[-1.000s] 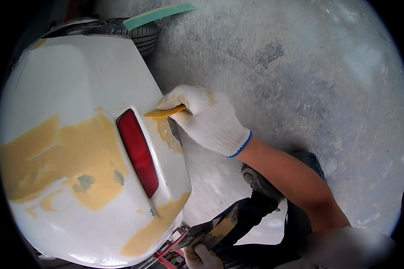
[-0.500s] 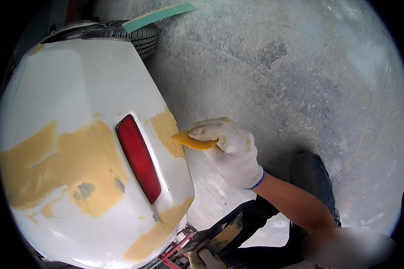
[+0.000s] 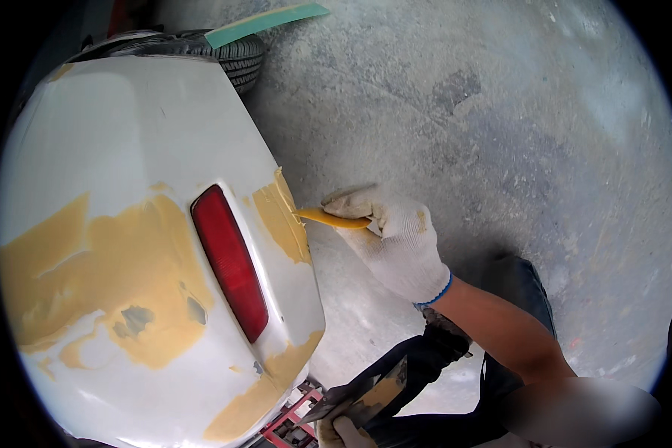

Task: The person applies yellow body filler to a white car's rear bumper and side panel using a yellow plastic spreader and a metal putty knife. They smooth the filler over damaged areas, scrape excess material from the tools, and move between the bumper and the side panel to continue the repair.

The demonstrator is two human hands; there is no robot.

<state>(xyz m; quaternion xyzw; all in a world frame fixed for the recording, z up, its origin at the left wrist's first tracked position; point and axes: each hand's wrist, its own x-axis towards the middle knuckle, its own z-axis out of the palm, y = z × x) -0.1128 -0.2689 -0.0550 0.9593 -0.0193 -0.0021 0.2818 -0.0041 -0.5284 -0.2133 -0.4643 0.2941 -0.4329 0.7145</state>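
Observation:
My right hand (image 3: 396,239), in a white knit glove, grips a yellow plastic spreader (image 3: 328,218) whose tip touches the edge of a white car body panel (image 3: 127,134). Tan filler (image 3: 280,216) is smeared on that edge, beside a red tail light (image 3: 230,261). A larger filler patch (image 3: 119,276) covers the panel's left side. At the bottom edge my left hand (image 3: 343,431), also gloved, holds a flat mixing board (image 3: 366,392) smeared with filler.
A tyre (image 3: 231,56) sits behind the panel, with a green strip (image 3: 265,21) lying above it. Grey dusty concrete floor (image 3: 500,112) spreads to the right. A red metal stand (image 3: 287,422) shows under the panel. My dark trouser leg (image 3: 515,284) is below the forearm.
My right hand has drawn the spreader down and rightward off the panel's edge, then brought its tip back against the filler. The left hand with the board stays low.

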